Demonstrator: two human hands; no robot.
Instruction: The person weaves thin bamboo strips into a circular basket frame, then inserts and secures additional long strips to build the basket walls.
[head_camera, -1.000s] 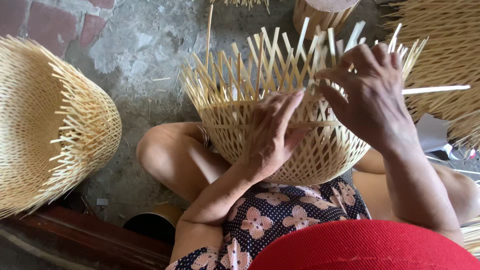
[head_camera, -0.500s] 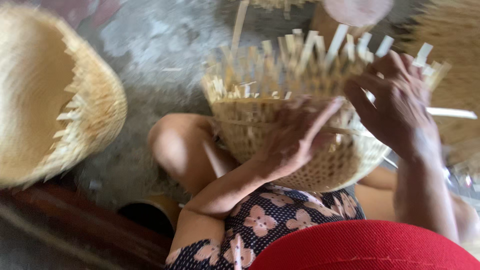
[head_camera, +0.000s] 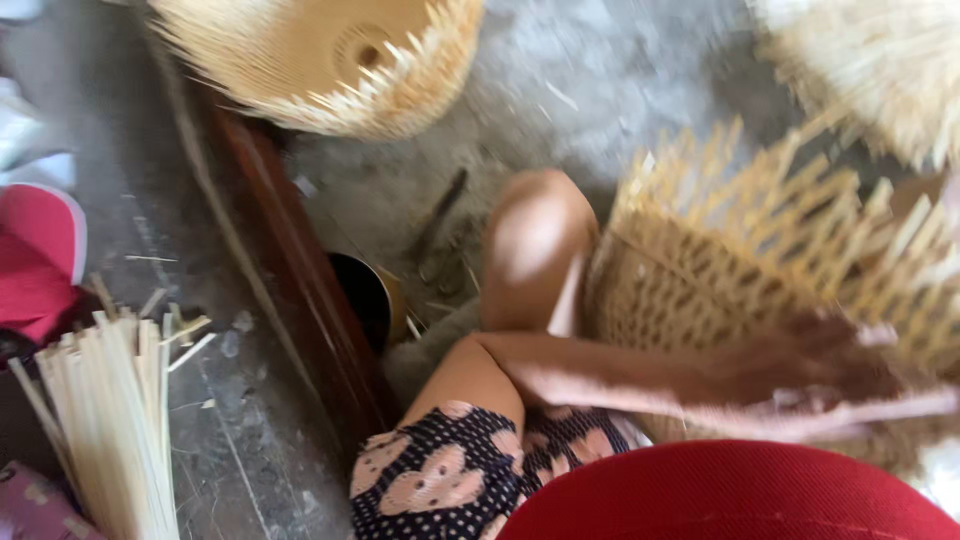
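A half-woven bamboo basket (head_camera: 740, 270) with loose upright strips rests on my lap against my knee (head_camera: 535, 240). My left forearm reaches across to it, and my left hand (head_camera: 800, 365) lies against the basket's side, heavily blurred, so its grip is unclear. A thin pale strip (head_camera: 880, 408) runs just under that hand. My right hand is outside the picture. I sit on the ground in a dark dotted garment with pink flowers (head_camera: 450, 480).
A bundle of pale bamboo strips (head_camera: 115, 420) stands at lower left. Woven baskets lie at the top (head_camera: 320, 60) and top right (head_camera: 870, 70). A dark wooden beam (head_camera: 290, 280) and a dark round pot (head_camera: 365, 295) sit beside my leg. A red object (head_camera: 35, 260) lies left.
The view has swung left and down, bringing the strip bundle and red object into sight. The basket is now at the right, and my right hand has left the frame.
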